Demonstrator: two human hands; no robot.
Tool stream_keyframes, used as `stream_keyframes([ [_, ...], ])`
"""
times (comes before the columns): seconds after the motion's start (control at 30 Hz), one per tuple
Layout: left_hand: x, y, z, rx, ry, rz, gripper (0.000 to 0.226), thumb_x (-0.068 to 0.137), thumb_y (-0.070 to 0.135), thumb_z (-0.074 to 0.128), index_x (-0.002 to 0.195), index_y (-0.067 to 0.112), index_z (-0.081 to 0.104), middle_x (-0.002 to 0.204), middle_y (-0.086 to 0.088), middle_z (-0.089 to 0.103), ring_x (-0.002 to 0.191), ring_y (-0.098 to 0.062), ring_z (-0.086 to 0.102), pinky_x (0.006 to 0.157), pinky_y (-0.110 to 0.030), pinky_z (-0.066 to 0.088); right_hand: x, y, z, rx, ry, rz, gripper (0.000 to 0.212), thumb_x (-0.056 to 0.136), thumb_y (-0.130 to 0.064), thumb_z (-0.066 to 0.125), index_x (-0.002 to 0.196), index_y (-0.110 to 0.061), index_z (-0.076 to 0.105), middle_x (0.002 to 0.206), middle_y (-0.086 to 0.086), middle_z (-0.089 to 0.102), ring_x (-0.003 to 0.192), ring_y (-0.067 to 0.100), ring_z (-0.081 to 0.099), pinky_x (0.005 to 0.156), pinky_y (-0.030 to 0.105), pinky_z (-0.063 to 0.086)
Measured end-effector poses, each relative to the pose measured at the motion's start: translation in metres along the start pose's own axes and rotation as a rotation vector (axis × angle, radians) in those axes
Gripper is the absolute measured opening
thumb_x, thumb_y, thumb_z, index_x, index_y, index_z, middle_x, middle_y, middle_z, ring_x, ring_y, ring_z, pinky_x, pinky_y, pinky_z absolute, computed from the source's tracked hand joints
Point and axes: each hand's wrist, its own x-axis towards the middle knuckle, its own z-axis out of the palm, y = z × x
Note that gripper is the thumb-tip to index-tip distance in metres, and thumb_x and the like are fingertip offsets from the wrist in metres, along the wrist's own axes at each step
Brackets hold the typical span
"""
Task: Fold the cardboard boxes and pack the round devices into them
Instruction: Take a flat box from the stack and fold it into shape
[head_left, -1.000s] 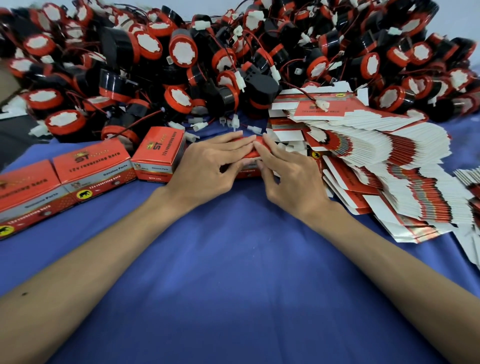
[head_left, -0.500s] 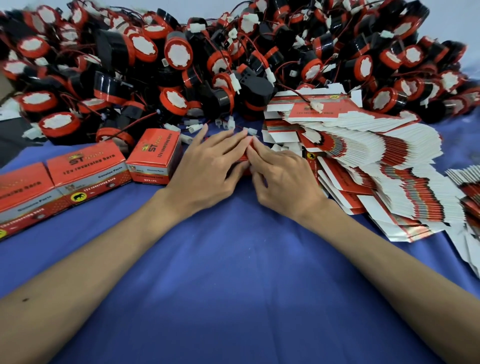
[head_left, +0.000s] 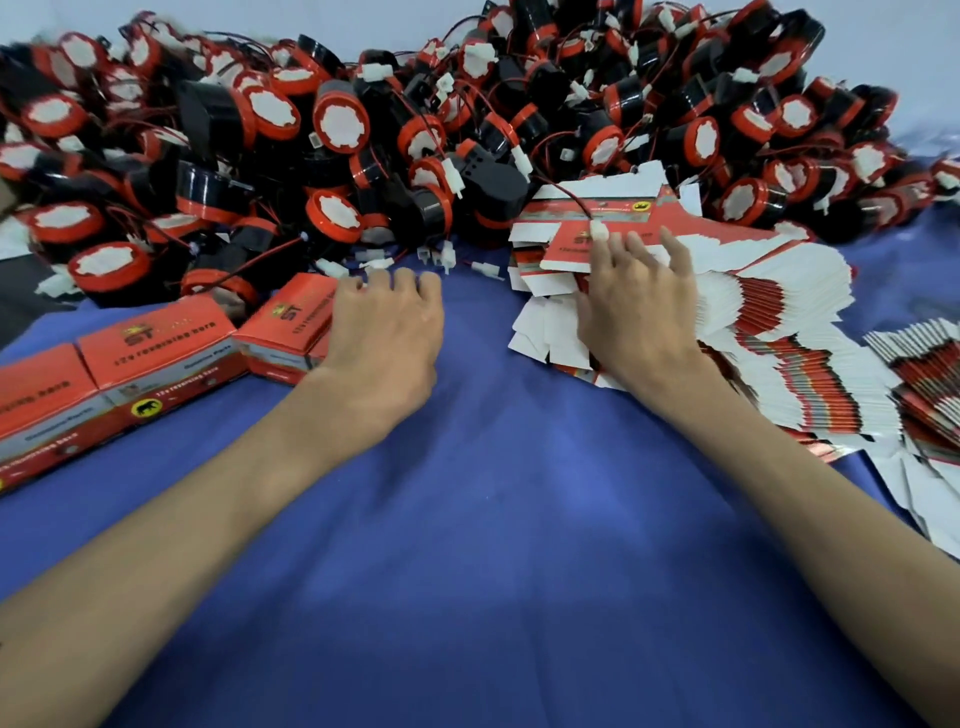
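Far left: a row of closed red printed cardboard boxes (head_left: 156, 348) lies end to end on the blue cloth (head_left: 493, 545), running toward the centre. The left hand (head_left: 384, 338) sits knuckles-up at the row's right end, fingers curled against the last box. The palm hides what is under it, so I cannot tell whether it grips a box or only nudges one. Risk: a shove here skews the row or pops a tucked flap.

Behind: a heap of round black-and-red plastic devices (head_left: 332, 124) fills the back of the table. Red wires and small white plugs (head_left: 447, 254) trail onto the cloth. Risk: the wires look tangled, so lifting one device probably drags its neighbours down onto the boxes.

The hands are well apart. The right hand (head_left: 639, 312) lies on the fanned stack of flat red-and-white cardboard blanks (head_left: 779, 322), fingers spread straight over the top blank (head_left: 639, 221), thumb hidden. One wired white plug rests on that same blank, just beside a fingertip. Risk: pulling the blank likely snags that wire. It may also take two blanks at once, since the edges overlap closely. The fan may slide toward the smaller stack of blanks (head_left: 924, 364) at far right.
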Motion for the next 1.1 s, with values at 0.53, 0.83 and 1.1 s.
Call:
stream_keyframes([
  [0.53, -0.006, 0.039, -0.012, -2.284, -0.209, -0.474, 0.050, 0.099, 0.032, 0.032, 0.134, 0.000, 0.046, 0.120, -0.020, 0.061, 0.106, -0.029, 0.059, 0.080, -0.042, 0.054, -0.017, -0.036, -0.025, 0.699, 0.928, -0.555, 0.009, 0.079, 0.008, 0.067, 0.078, 0.002, 0.074, 0.072, 0.012, 0.067, 0.061, 0.028, 0.062, 0.063, 0.035, 0.047],
  [0.83, 0.007, 0.023, 0.015, -2.010, 0.161, -0.515, 0.025, 0.098, 0.001, 0.045, 0.107, 0.020, 0.059, 0.100, -0.001, 0.071, 0.097, -0.017, 0.068, 0.088, -0.035, 0.054, -0.034, -0.044, 0.001, 0.956, 0.478, -0.583, 0.024, 0.089, -0.020, 0.062, 0.091, 0.001, 0.072, 0.086, 0.009, 0.072, 0.077, 0.025, 0.069, 0.075, 0.038, 0.055],
  [1.1, -0.005, 0.034, 0.014, -1.373, 0.541, 0.151, 0.034, 0.091, -0.011, 0.050, 0.122, 0.000, 0.059, 0.125, -0.002, 0.057, 0.120, -0.016, 0.055, 0.102, -0.032, 0.044, -0.014, -0.035, -0.025, 1.967, -0.324, 0.382, 0.046, 0.084, -0.064, 0.035, 0.102, -0.033, 0.064, 0.100, 0.004, 0.072, 0.091, 0.023, 0.069, 0.074, 0.040, 0.057],
])
